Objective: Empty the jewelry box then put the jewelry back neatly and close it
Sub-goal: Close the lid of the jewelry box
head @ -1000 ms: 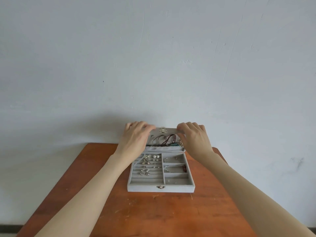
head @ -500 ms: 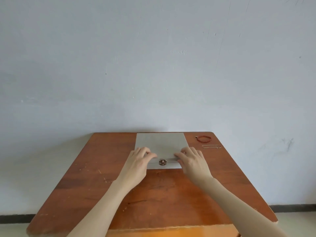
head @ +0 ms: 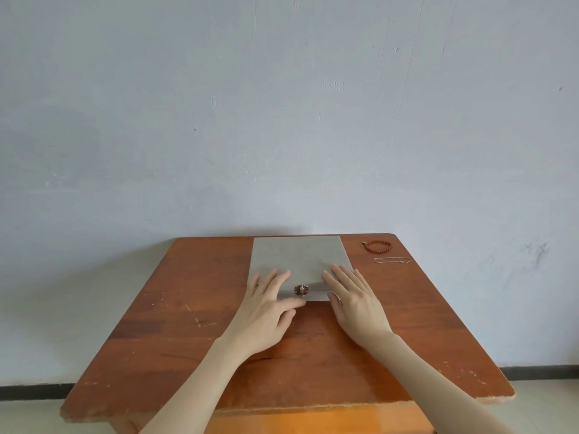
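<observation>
Counter (head: 175, 324): brown wood, scratched and worn on top, with chipped near corners; its far edge stands against a pale wall (head: 282, 120).
Left hand (head: 266, 311): palm down at the near left corner of the jewelry box; its fingers (head: 275, 278) are straight and slightly spread, and lie over the near left part of the lid; the thumb points right along the front edge, just below the clasp. It grips nothing.
Jewelry box (head: 297, 255): grey, flat and rectangular, lid down; it sits at the middle of the counter's far half, its back edge close to the wall.
Clasp (head: 302, 290): small, dark metal, at the middle of the box's front face, between the two hands; whether it is fastened I cannot tell.
Right hand (head: 357, 303): palm down at the near right corner of the box; fingers straight and together, resting flat on the near right part of the lid, thumb against the front edge. It holds nothing.
Red bead bracelet (head: 377, 246): lies loose on the counter, right of the box and apart from it, near the far right corner.
Thin chain (head: 391, 260): pale metal, stretched in a flat loop just nearer than the bracelet; outside the box, touching neither box nor bracelet.
Floor (head: 548, 402): pale, with a dark skirting strip along the wall's foot.
</observation>
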Motion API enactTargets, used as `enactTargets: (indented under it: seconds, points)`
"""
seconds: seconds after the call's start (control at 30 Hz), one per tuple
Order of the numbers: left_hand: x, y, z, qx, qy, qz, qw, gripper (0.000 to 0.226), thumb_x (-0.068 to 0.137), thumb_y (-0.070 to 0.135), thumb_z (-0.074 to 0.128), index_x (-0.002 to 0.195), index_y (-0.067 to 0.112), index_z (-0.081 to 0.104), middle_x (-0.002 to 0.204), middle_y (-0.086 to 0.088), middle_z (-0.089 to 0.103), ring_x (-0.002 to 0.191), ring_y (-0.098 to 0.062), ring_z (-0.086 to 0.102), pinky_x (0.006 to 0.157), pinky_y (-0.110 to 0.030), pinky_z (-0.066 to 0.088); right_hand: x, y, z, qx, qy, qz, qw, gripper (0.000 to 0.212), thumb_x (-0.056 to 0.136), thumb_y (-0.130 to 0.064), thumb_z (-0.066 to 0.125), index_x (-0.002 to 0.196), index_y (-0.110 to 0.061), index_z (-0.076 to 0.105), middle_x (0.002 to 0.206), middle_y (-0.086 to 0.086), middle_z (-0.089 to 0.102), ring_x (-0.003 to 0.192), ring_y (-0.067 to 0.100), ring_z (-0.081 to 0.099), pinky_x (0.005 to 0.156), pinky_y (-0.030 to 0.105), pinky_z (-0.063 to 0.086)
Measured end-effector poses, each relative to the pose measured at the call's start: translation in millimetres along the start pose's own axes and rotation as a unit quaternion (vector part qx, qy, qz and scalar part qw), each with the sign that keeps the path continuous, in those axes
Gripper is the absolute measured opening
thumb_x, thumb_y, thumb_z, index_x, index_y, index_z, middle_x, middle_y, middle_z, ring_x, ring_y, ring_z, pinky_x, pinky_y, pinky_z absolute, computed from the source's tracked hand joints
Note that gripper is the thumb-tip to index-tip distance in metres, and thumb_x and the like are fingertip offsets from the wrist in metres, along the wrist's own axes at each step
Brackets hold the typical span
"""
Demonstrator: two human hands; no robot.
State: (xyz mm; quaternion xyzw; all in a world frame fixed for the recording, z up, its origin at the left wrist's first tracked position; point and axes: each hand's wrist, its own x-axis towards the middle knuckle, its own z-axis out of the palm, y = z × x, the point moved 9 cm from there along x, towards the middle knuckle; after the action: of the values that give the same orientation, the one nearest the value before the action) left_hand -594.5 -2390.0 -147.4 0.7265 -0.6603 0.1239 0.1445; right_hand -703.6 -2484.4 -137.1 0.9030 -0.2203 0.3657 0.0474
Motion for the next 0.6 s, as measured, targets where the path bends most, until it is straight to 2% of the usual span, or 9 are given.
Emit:
enactTargets:
  seconds: [0.1,0.2,0.27,0.37,0.43,0.6]
  points:
    - [-3.1,0.5,-1.9,-0.014,0.010,-0.002,1.000,0.046,0.090,0.043,0.021,0.119,0.034,0.056,0.152,-0.001,0.023,0.143,-0.021,0.012,0.117,-0.045,0.003,1.7,0.1,-1.1,0.006,0.000,0.005,1.000,0.042,0.072,-0.006,0.074,0.112,-0.010,0.063,0.116,0.011,0.064,0.111,0.029,0.061,0.101,0.046,0.037]
    - [2.1,-4.5,-5.3,-0.049,0.030,-0.041,0.998,0.044,0.091,0.043,0.021,0.126,0.027,0.042,0.147,0.003,0.035,0.142,-0.013,0.020,0.116,-0.036,0.003,6.8,-0.7,4.5,-0.019,-0.028,-0.004,0.999,0.044,0.072,-0.019,0.076,0.113,-0.012,0.060,0.115,0.008,0.064,0.111,0.027,0.061,0.099,0.047,0.039]
    - [10.0,-5.6,-2.1,-0.018,0.018,-0.060,0.998,0.052,0.093,0.046,0.017,0.134,0.023,0.038,0.145,0.004,0.039,0.139,-0.013,0.028,0.115,-0.036,0.010,14.7,-1.4,12.4,-0.058,-0.065,-0.011,0.996,0.043,0.078,-0.035,0.062,0.117,-0.015,0.057,0.117,0.007,0.064,0.112,0.025,0.060,0.096,0.049,0.042]
    - [19.7,-9.6,5.9,0.050,-0.025,-0.090,0.994,0.059,0.098,0.046,0.006,0.131,0.021,0.048,0.134,0.003,0.053,0.126,-0.019,0.049,0.103,-0.044,0.036,26.7,-2.4,19.9,-0.089,-0.119,-0.006,0.989,0.046,0.082,-0.045,0.036,0.114,-0.018,0.057,0.113,0.005,0.065,0.108,0.024,0.062,0.093,0.050,0.045]
    - [25.3,-14.2,7.0,0.059,-0.027,-0.109,0.992,0.059,0.098,0.042,0.004,0.127,0.022,0.051,0.129,0.002,0.058,0.119,-0.023,0.055,0.095,-0.045,0.044,30.2,-2.6,23.9,-0.099,-0.132,-0.012,0.986,0.049,0.084,-0.045,0.032,0.114,-0.017,0.058,0.114,0.006,0.065,0.109,0.024,0.062,0.093,0.050,0.045]
    - [46.5,-26.8,12.7,0.067,-0.036,-0.100,0.992,0.062,0.098,0.041,0.003,0.125,0.020,0.054,0.126,-0.002,0.060,0.114,-0.027,0.058,0.091,-0.041,0.049,40.6,5.4,34.7,-0.101,-0.140,-0.014,0.985,0.049,0.084,-0.045,0.033,0.114,-0.016,0.058,0.117,0.006,0.064,0.111,0.024,0.060,0.094,0.045,0.047]
